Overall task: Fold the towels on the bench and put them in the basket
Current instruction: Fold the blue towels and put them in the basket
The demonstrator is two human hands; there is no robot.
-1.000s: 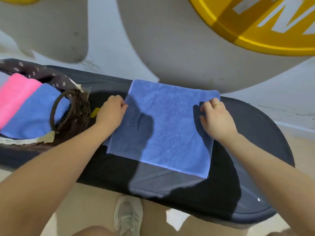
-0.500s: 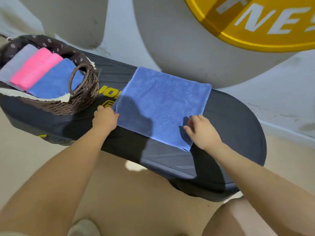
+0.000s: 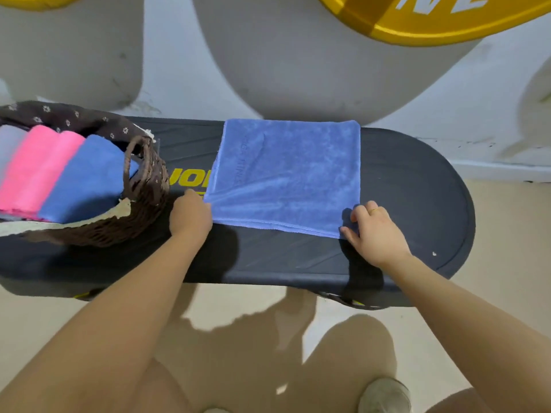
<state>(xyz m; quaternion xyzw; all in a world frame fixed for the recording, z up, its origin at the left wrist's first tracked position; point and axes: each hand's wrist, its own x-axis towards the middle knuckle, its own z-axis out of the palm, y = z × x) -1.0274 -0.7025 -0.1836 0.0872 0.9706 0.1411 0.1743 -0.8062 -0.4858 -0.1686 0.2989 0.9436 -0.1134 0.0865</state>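
A blue towel [image 3: 287, 174] lies flat, folded into a square, on the dark bench [image 3: 417, 204]. My left hand [image 3: 190, 216] pinches its near left corner, where the cloth shows pull wrinkles. My right hand [image 3: 377, 231] grips the near right corner, fingers curled over the edge. A brown wicker basket [image 3: 143, 201] stands on the bench's left end and holds a folded blue towel [image 3: 86, 177], a pink towel [image 3: 35, 168] and a pale one [image 3: 9, 141] at the far left.
The bench's rounded right end [image 3: 456, 210] is bare. A grey and white wall [image 3: 268, 55] with a yellow sign [image 3: 432, 22] rises close behind the bench. Beige floor [image 3: 492, 263] and my shoe [image 3: 384, 394] are below.
Both hands slid from the towel's side edges down to its near corners and now grip them. The camera view shifted, bringing more of the basket into view.
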